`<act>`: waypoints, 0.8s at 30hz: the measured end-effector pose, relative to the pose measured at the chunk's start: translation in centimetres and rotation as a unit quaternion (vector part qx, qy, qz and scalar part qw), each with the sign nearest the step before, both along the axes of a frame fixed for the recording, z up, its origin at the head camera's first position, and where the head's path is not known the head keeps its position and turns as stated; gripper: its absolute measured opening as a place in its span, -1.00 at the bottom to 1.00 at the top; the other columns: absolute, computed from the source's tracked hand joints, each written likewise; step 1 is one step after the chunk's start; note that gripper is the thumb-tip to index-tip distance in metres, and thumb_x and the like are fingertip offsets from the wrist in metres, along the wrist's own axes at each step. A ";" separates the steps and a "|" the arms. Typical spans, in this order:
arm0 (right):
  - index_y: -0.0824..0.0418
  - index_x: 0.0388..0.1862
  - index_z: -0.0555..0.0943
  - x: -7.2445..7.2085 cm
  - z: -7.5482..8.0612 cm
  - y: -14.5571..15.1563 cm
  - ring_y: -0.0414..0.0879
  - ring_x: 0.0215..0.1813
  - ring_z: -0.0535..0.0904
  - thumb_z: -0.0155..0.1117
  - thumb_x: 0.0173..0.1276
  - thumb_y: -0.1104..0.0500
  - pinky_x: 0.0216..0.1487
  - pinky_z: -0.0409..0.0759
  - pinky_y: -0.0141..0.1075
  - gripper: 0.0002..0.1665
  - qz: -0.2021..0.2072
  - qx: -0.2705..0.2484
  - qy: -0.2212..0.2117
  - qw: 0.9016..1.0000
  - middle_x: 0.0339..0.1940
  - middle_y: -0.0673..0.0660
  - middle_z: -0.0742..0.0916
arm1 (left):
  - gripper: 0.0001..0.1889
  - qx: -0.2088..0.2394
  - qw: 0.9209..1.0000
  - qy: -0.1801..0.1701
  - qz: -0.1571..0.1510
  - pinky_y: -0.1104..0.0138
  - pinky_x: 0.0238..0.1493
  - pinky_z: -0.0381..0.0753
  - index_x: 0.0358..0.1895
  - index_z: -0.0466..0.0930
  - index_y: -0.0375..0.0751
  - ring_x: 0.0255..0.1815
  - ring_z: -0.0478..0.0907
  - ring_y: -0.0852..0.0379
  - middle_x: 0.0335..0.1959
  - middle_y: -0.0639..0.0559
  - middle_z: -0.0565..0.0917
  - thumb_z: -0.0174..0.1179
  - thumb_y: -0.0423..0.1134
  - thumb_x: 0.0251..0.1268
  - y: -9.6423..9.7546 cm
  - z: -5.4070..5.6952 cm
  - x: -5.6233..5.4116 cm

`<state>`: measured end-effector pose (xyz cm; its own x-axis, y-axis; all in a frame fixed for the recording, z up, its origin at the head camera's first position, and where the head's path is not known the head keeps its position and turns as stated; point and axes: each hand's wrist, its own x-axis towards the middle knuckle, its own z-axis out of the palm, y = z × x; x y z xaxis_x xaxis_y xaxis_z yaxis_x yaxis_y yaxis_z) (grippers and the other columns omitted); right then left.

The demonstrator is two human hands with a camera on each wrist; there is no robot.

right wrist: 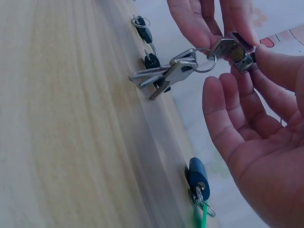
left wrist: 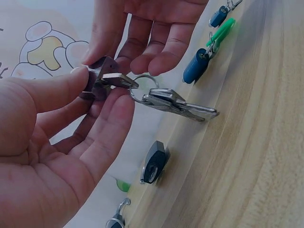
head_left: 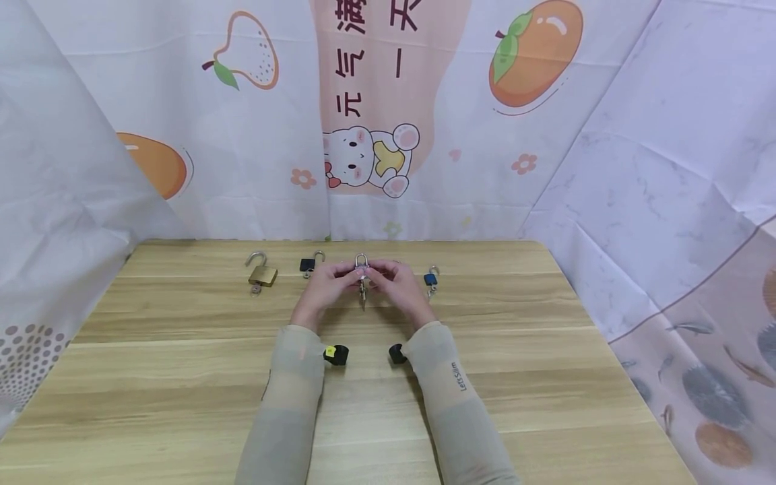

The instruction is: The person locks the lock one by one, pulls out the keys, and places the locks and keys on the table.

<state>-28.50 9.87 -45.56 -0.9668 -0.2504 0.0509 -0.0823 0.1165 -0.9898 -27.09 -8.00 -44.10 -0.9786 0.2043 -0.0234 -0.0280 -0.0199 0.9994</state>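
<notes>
Between both hands is a small dark padlock (left wrist: 97, 76), its shackle pointing up and looking closed in the head view. A key sits in its underside, and from its ring several silver keys (left wrist: 175, 102) dangle. My left hand (head_left: 327, 286) pinches one side of the padlock between thumb and fingers. On the other side, my right hand (head_left: 400, 286) pinches it with thumb and forefinger, the other fingers loosely bent below. The hands hold it above the back part of the wooden table (head_left: 182, 377).
Left of the hands lie a brass padlock (head_left: 263, 276) and a black padlock (head_left: 307, 265), both with raised shackles and keys. A blue padlock (head_left: 430, 279) lies to the right. Another blue padlock (left wrist: 194, 66) with a green tag (left wrist: 222, 31) stands nearby. A printed curtain (head_left: 254, 168) hangs behind.
</notes>
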 end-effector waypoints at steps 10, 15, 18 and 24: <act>0.35 0.22 0.60 0.0 0.1 -0.1 0.04 -0.05 0.64 0.20 0.56 0.16 0.10 0.68 -0.12 -0.63 -0.017 0.014 -0.001 1.000 0.03 0.20 0.71 | -0.67 -0.055 0.998 0.008 -0.002 0.17 0.14 0.65 0.16 0.62 -0.46 0.07 0.65 -0.09 0.08 -0.28 0.67 0.25 -0.34 0.45 -0.2 0.1 0.0; 0.35 0.24 0.57 0.1 0.1 -0.1 -0.04 -0.06 0.62 0.19 0.57 0.16 0.13 0.67 -0.12 -0.61 -0.042 -0.023 -0.014 0.999 0.03 0.22 0.70 | -0.68 -0.131 0.991 0.033 -0.016 0.27 -0.06 0.66 0.03 0.70 -0.39 -0.14 0.67 0.04 -0.11 -0.15 0.74 0.37 -0.21 0.36 -0.1 0.1 0.2; 0.36 0.24 0.57 0.1 0.1 -0.2 -0.05 -0.07 0.61 0.19 0.57 0.16 0.14 0.66 -0.05 -0.61 -0.047 -0.028 -0.012 0.998 0.02 0.23 0.70 | -0.69 -0.127 0.991 0.028 -0.025 0.27 -0.10 0.66 -0.01 0.71 -0.38 -0.19 0.66 0.06 -0.15 -0.12 0.74 0.38 -0.20 0.35 0.0 0.1 0.3; 0.35 0.23 0.59 0.1 0.2 -0.4 -0.03 -0.08 0.60 0.22 0.55 0.15 0.12 0.65 -0.02 -0.61 -0.044 -0.013 -0.008 0.999 0.01 0.23 0.71 | -0.81 -0.128 0.991 -0.006 -0.039 0.14 -0.03 0.65 -0.08 0.68 -0.36 -0.22 0.58 0.06 -0.17 -0.09 0.63 0.24 -0.27 0.45 -0.1 0.1 0.2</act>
